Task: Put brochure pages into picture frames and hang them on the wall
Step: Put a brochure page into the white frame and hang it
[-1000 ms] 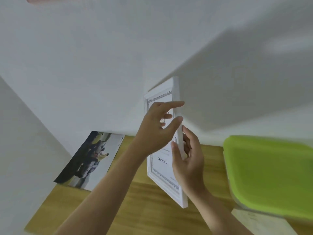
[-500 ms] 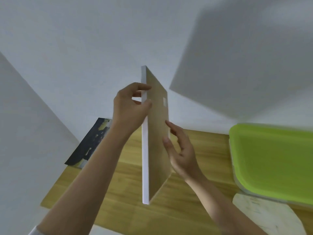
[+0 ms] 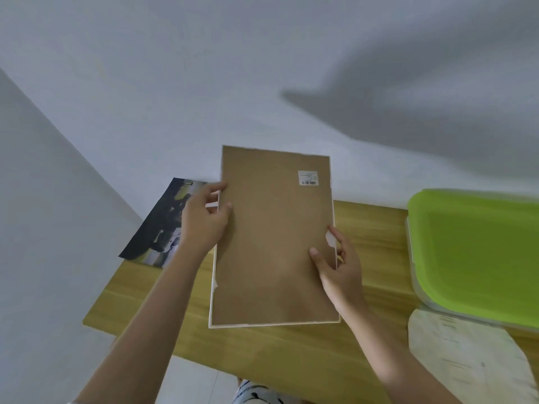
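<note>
A white picture frame point(image 3: 272, 237) is held upright above the wooden table point(image 3: 376, 228), its brown backing board facing me with a small barcode sticker near the upper right. My left hand point(image 3: 204, 220) grips its left edge, thumb on the backing. My right hand point(image 3: 339, 268) grips the right edge lower down, thumb on the board. A dark brochure page point(image 3: 163, 223) with a photo lies on the table's far left, leaning toward the wall, partly hidden behind my left hand.
A plastic box with a lime-green lid point(image 3: 478, 255) stands at the right of the table. A pale printed sheet point(image 3: 463, 360) lies in front of it. White walls point(image 3: 204, 83) rise behind and left of the table.
The frame has been turned round: a second ago its printed front showed, then it was edge-on, now its brown back faces me. Both hands shifted to its side edges.
</note>
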`<move>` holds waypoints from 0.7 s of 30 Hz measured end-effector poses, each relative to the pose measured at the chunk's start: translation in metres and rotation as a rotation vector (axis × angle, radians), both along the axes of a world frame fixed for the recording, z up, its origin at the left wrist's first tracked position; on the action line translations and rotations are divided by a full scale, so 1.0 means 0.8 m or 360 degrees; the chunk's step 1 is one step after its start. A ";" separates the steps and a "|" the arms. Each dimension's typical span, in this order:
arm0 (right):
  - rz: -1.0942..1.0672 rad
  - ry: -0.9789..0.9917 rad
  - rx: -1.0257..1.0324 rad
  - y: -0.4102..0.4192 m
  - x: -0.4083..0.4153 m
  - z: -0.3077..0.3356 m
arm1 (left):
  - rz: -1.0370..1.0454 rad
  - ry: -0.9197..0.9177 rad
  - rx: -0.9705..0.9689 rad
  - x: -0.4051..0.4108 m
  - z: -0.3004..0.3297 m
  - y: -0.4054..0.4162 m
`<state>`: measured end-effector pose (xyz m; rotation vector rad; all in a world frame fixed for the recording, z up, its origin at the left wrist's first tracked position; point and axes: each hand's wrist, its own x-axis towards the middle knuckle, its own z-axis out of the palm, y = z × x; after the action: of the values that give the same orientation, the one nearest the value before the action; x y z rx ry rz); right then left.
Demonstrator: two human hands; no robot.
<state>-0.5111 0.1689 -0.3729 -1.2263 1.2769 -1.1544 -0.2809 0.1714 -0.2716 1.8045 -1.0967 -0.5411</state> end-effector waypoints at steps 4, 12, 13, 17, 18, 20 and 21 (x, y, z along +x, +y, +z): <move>-0.0131 0.0107 0.0056 0.007 0.010 -0.017 | -0.0129 0.0043 0.0247 0.004 -0.069 0.038; -0.0292 0.0193 0.0301 0.006 0.074 -0.052 | -0.0310 0.0044 0.0689 0.057 -0.158 0.103; -0.0312 0.0197 0.0342 0.004 0.084 -0.058 | -0.0347 0.0038 0.0724 0.065 -0.162 0.105; -0.0374 0.0274 0.0435 -0.008 0.119 -0.077 | -0.0473 0.0049 0.0810 0.094 -0.173 0.102; -0.0388 0.0313 0.0449 -0.012 0.125 -0.081 | -0.0496 0.0038 0.0809 0.100 -0.176 0.099; -0.0410 0.0405 0.0456 -0.020 0.133 -0.089 | -0.0545 0.0014 0.0811 0.111 -0.183 0.093; -0.0420 0.0452 0.0456 -0.023 0.136 -0.093 | -0.0575 -0.0024 0.0809 0.115 -0.186 0.090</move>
<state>-0.4021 0.1501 -0.4470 -1.0536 1.7943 -0.9563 -0.1889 0.2431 -0.4208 2.0431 -1.3963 -1.1038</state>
